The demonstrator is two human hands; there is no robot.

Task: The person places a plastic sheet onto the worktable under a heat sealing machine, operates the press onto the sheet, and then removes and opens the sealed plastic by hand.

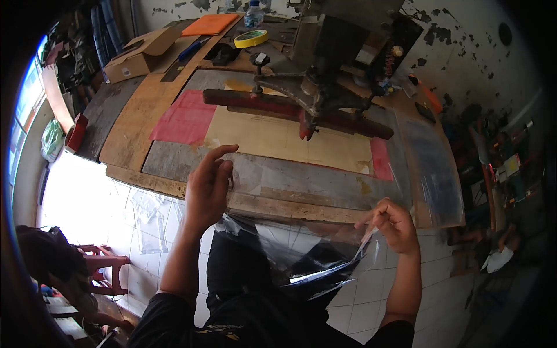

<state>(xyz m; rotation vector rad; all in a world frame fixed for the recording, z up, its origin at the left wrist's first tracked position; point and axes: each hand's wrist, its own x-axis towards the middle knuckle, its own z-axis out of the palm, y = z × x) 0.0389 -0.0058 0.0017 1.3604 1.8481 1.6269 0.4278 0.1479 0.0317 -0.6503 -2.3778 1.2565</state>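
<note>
A clear plastic sheet (313, 255) hangs in front of my body, below the table's front edge. My right hand (397, 226) pinches its right side between bent fingers. My left hand (209, 188) is raised over the front edge, index finger stretched out and the others loosely bent; I see nothing held in it. The sheet's left end lies near my left wrist. Beyond both hands, a press with a long red-edged bar (348, 123) stands over a cream sheet (278, 139) with red patches (184, 115) at its ends.
On the table's back left are a cardboard box (142, 52), an orange folder (211, 25), yellow tape (250, 39) and a bottle (253, 14). Clear plastic sheets (432, 168) lie at the right. Another person (75, 272) is at lower left beside a red stool (107, 267).
</note>
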